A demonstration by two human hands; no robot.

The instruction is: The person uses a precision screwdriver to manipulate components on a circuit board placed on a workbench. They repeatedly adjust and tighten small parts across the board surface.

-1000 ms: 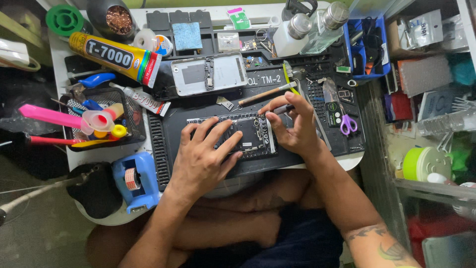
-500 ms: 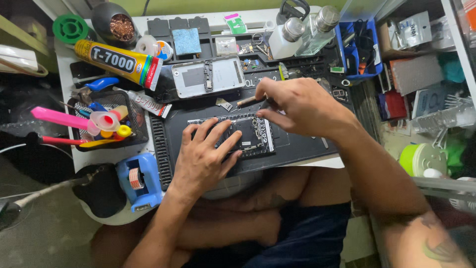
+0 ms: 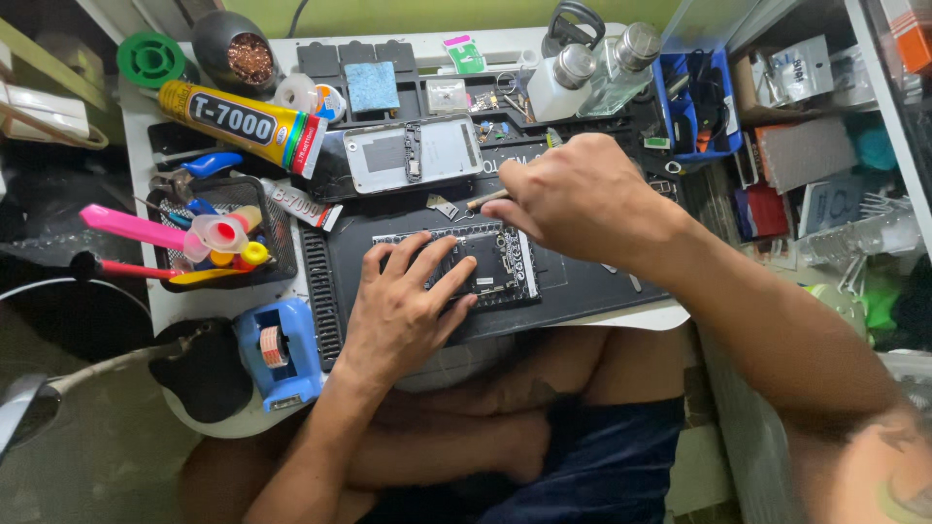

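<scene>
An opened phone body [image 3: 490,264] with a dark inside lies on the black work mat [image 3: 582,286]. My left hand [image 3: 408,303] lies flat on its left part and holds it down, fingers spread. My right hand [image 3: 573,199] hovers just above the phone's upper right edge, closed around a thin wooden-handled tool [image 3: 482,199] whose end sticks out to the left. A small metal part [image 3: 444,206] rests on the mat near the tool's end.
A grey phone back panel [image 3: 408,155] lies behind the mat. A large yellow glue tube [image 3: 243,124] and a black basket of tools [image 3: 209,238] stand at the left, a blue tape dispenser [image 3: 277,349] at the front left. Bottles [image 3: 592,73] and a blue bin [image 3: 694,102] stand at the back right.
My right hand left the phone's right edge, moved up and back toward the mat's rear, and closed on the wooden-handled tool. My left hand stayed on the phone.
</scene>
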